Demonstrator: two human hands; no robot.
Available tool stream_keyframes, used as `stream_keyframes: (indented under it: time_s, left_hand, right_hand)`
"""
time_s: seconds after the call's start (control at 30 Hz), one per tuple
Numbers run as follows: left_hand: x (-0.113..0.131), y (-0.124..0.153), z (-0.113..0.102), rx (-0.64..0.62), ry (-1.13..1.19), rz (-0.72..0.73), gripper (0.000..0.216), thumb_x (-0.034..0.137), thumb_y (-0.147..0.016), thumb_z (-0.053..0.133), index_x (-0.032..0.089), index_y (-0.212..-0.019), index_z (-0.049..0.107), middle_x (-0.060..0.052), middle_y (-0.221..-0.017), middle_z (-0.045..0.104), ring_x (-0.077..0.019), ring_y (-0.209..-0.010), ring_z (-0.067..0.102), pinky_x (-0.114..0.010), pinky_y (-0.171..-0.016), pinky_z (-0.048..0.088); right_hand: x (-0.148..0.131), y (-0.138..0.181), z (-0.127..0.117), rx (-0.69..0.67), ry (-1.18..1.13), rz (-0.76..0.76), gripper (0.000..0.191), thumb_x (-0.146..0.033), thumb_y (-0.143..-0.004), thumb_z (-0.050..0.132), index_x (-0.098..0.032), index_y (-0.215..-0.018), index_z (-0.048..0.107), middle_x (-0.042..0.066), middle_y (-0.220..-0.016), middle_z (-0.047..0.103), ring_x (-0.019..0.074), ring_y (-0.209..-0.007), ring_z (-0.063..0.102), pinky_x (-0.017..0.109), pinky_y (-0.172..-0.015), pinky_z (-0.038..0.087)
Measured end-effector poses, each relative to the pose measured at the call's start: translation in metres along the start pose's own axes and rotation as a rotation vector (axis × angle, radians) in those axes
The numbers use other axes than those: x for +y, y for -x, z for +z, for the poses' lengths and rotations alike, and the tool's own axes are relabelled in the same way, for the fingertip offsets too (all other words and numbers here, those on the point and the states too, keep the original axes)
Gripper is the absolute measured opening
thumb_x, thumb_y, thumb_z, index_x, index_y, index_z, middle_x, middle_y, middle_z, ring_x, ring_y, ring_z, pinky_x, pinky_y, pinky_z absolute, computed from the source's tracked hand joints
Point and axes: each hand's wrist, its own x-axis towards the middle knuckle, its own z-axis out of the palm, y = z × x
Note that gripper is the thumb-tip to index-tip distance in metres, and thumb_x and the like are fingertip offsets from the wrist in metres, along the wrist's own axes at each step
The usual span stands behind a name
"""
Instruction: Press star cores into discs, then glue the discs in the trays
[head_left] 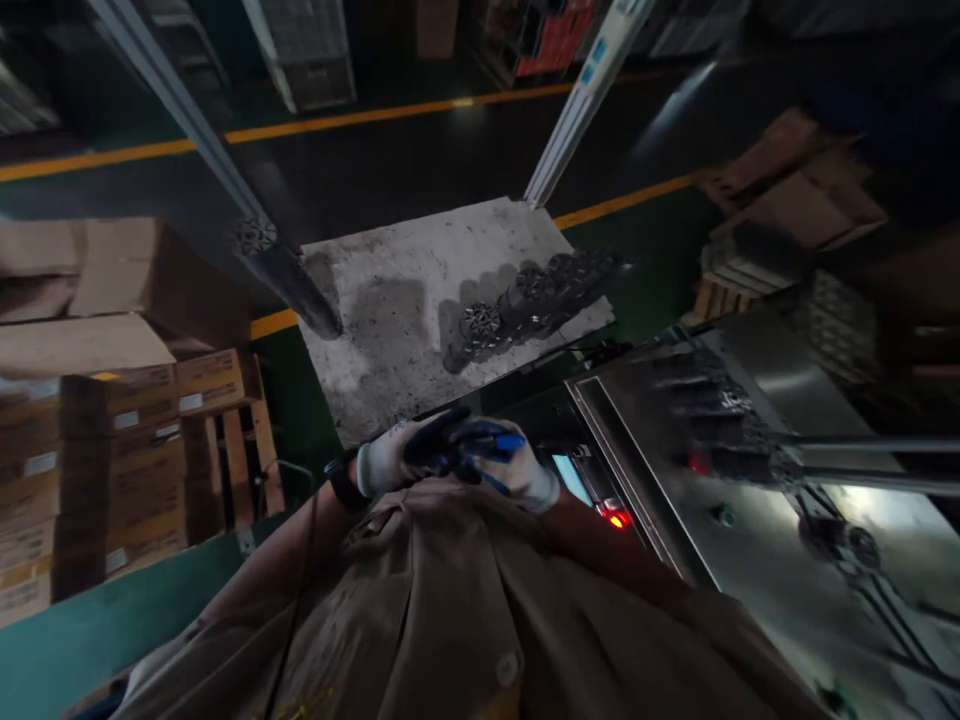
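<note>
Close to my chest, my left hand (420, 447) and my right hand (521, 470) meet, both in white gloves with dark blue palms. The fingers of both are curled inward and overlap. A bright blue piece (510, 442) shows at my right hand; whether it is glove or a held thing I cannot tell. Anything between the fingers is lost in the dark. Beyond my hands lies a stained pale tabletop (390, 370). On its right part stands a row of dark grey cylinders (481, 320) with star-patterned ends. Another tall cylinder (292, 280) stands at its left edge.
Metal posts (577, 110) rise by the table. Cardboard boxes (142, 430) are stacked on a wooden pallet (240, 460) at left. To the right is a steel machine (750, 540) with more cylinders, beside a small lit screen (571, 478) and a red light (617, 520).
</note>
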Motion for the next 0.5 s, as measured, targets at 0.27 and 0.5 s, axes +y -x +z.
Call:
stream_keyframes:
  time_s: [0.27, 0.5]
  left_hand:
    - [-0.107, -0.036, -0.008, 0.633, -0.402, -0.620, 0.047, 0.035, -0.088, 0.064, 0.016, -0.130, 0.068, -0.013, -0.127, 0.073, -0.0307, -0.122, 0.065, -0.043, -0.108, 0.052]
    - [-0.120, -0.102, -0.033, 0.571, -0.934, -0.830, 0.064, 0.038, -0.081, 0.060, 0.008, -0.137, 0.051, -0.030, -0.140, 0.054, -0.0547, -0.136, 0.048, -0.073, -0.104, 0.042]
  right_hand:
    - [0.081, 0.030, -0.029, 0.437, 0.164, 0.329, 0.044, -0.050, -0.078, 0.078, -0.021, -0.109, 0.070, 0.009, -0.110, 0.079, 0.0239, -0.106, 0.074, 0.044, -0.102, 0.059]
    - [0.094, 0.200, -0.070, 0.849, 0.167, 0.421, 0.042, -0.033, -0.072, 0.081, -0.019, -0.112, 0.073, 0.009, -0.111, 0.080, 0.0257, -0.101, 0.077, 0.042, -0.093, 0.064]
